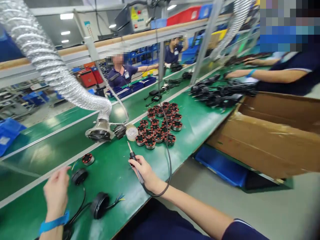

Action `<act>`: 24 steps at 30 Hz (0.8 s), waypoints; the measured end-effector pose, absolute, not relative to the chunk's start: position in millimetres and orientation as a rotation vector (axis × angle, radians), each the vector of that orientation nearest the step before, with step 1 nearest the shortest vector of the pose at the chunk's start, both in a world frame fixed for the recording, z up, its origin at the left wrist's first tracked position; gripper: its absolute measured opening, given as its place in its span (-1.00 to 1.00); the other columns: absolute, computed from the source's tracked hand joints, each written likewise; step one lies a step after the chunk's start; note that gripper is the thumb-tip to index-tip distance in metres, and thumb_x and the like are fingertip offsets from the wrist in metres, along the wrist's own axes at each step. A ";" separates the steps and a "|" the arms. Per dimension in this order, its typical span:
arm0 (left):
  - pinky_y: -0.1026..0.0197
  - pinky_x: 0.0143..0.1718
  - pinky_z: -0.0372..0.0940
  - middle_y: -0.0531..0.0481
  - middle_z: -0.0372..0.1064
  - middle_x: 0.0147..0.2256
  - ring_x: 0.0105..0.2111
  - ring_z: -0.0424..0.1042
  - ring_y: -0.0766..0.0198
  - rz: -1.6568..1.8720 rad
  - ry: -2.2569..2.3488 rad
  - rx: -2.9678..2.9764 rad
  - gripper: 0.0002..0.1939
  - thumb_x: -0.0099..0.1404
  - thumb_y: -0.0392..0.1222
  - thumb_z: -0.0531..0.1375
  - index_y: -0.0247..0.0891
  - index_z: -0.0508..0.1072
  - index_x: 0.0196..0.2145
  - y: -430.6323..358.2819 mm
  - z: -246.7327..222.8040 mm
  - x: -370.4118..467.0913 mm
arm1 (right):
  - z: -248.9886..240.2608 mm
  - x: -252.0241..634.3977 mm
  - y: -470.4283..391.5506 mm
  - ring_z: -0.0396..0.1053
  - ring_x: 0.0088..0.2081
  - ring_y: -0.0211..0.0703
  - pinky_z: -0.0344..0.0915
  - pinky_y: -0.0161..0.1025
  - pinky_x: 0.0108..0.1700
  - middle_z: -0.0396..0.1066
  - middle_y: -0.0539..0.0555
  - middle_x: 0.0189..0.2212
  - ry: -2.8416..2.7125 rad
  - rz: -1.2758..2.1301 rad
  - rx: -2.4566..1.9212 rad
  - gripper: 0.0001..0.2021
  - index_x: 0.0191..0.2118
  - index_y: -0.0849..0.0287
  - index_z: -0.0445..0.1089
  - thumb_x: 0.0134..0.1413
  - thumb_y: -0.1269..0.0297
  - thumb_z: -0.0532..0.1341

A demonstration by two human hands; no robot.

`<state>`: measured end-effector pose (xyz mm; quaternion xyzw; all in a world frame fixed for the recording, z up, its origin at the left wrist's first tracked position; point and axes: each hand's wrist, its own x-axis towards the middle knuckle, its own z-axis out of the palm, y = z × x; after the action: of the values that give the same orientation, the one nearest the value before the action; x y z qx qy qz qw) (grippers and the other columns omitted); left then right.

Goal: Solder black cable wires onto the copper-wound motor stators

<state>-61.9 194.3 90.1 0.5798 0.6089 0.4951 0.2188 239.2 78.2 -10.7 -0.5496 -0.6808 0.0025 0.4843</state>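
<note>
1. R hand [146,171] has the soldering iron [132,155] pencil-style, up over the green bench [190,133], metal tip [128,146] pointing away.
2. Iron: prob. light, stiff; handle [139,176]'s the place to hold, tip likely hot.
3. Cord [170,160] looks bendy, might tug a bit.
4. L hand [57,190], blurred, near black cap [79,176] & thin wires [74,164]; can't tell if it's gripping anything.
</note>
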 end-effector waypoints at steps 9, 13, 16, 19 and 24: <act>0.23 -0.49 0.02 0.02 0.30 -0.65 -0.57 0.19 0.28 0.470 1.495 1.951 -0.49 0.13 0.23 0.16 -0.32 0.48 -0.60 167.9 68.9 -8.3 | 7.2 172.6 128.7 0.31 -0.01 -0.01 0.35 -0.03 0.03 0.22 0.18 -0.02 -1.963 0.315 -1.062 -0.43 0.16 0.05 0.23 0.05 0.59 0.26; 0.25 -0.46 0.05 -0.03 0.36 -0.61 -0.55 0.21 0.30 0.492 1.420 1.756 -0.54 0.11 0.16 0.18 -0.32 0.47 -0.63 172.5 64.0 -19.8 | 3.0 176.2 141.2 0.31 0.03 -0.04 0.31 -0.05 0.10 0.20 0.18 0.05 -1.946 0.432 -0.964 -0.40 0.20 0.05 0.17 0.06 0.51 0.30; 0.28 -0.54 -0.04 0.00 0.33 -0.64 -0.62 0.10 0.38 0.482 1.391 1.605 -0.59 0.05 0.12 0.24 -0.33 0.49 -0.59 171.7 63.9 -22.8 | -0.3 179.1 147.2 0.35 -0.03 -0.12 0.34 -0.15 0.05 0.19 0.18 0.05 -1.944 0.522 -0.905 -0.46 0.20 0.09 0.18 0.11 0.46 0.28; 0.28 -0.61 -0.23 0.08 0.28 -0.67 -0.70 -0.10 0.45 0.516 1.418 1.429 -0.54 -0.03 0.14 0.28 -0.36 0.57 -0.38 170.0 59.3 -18.8 | -2.3 178.0 148.1 0.34 -0.05 -0.10 0.34 -0.14 0.03 0.22 0.16 0.00 -1.907 0.511 -0.932 -0.48 0.15 0.10 0.23 0.07 0.45 0.31; 0.29 -0.61 -0.14 0.07 0.27 -0.69 -0.70 -0.02 0.42 0.649 1.432 1.490 -0.50 0.02 0.22 0.27 -0.36 0.58 -0.42 174.1 52.8 -12.2 | -3.6 176.9 143.9 0.32 -0.06 -0.06 0.33 -0.10 0.02 0.25 0.15 -0.06 -1.792 0.469 -1.020 -0.46 0.10 0.10 0.27 -0.02 0.45 0.37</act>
<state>-12.2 174.1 52.8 0.6078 0.5839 0.2648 0.4686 176.9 143.9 -3.6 -0.4202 -0.7380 0.1933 0.4914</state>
